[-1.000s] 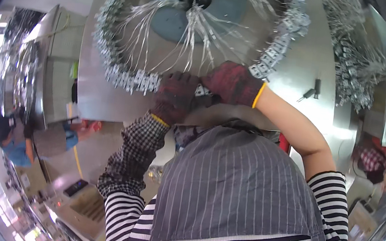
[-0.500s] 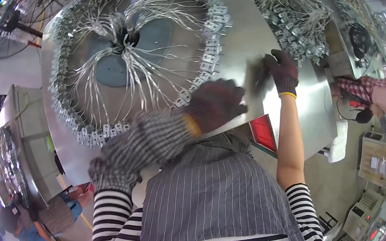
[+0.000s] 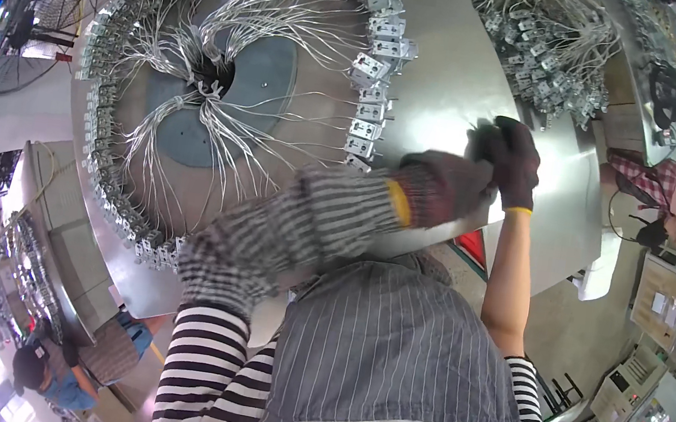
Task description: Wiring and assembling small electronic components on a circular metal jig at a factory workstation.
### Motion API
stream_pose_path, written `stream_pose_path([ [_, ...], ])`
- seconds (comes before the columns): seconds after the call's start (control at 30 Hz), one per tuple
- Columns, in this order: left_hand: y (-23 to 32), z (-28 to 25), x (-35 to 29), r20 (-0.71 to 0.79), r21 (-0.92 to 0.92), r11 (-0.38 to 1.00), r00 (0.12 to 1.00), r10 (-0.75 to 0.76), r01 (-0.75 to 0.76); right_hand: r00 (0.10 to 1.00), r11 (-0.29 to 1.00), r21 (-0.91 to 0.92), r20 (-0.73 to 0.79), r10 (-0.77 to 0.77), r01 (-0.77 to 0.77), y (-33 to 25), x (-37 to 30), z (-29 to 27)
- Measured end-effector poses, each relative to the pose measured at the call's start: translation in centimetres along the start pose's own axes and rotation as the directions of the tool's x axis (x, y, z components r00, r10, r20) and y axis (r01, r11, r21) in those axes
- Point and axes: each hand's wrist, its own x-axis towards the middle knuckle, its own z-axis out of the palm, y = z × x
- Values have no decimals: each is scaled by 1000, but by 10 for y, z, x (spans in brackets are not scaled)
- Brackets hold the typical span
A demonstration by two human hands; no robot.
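Observation:
My right hand, in a dark knit glove with a yellow cuff, is above the metal tabletop with its fingers closed. A dark, blurred thing shows at its fingertips; its kind cannot be made out. My left hand, gloved alike and with a checked sleeve cover on the arm, reaches across to the right hand. Motion smears its fingers, and they partly overlap the right hand. Left of both hands, a big ring of small metal parts with white wires surrounds a grey round plate.
A heap of similar wired metal parts lies at the far right of the table. Below the table's near edge is a red bin. Fans stand at the left. Co-workers are at the right and lower left.
My left hand has moved right, away from the ring, to meet my right hand. The right hand has shifted slightly right and nearer. The ring appears turned a little.

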Motion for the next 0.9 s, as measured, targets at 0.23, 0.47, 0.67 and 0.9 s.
stream_pose_path([
  [0.23,-121,-33,-61,-172,-985,6,983,70,-173,989,900,412,97,111,-142,-36,13,64],
  [0.47,-227,-36,-67,-395,-881,457,728,-560,-127,971,962,227,216,103,-152,-134,48,137],
  [0.67,-259,-10,-57,-312,-917,-79,828,-465,-390,952,955,192,250,177,-228,-123,57,185],
  [0.9,-295,36,-34,-368,-883,-3,697,-616,-469,978,958,268,204,43,-98,-115,54,201],
])
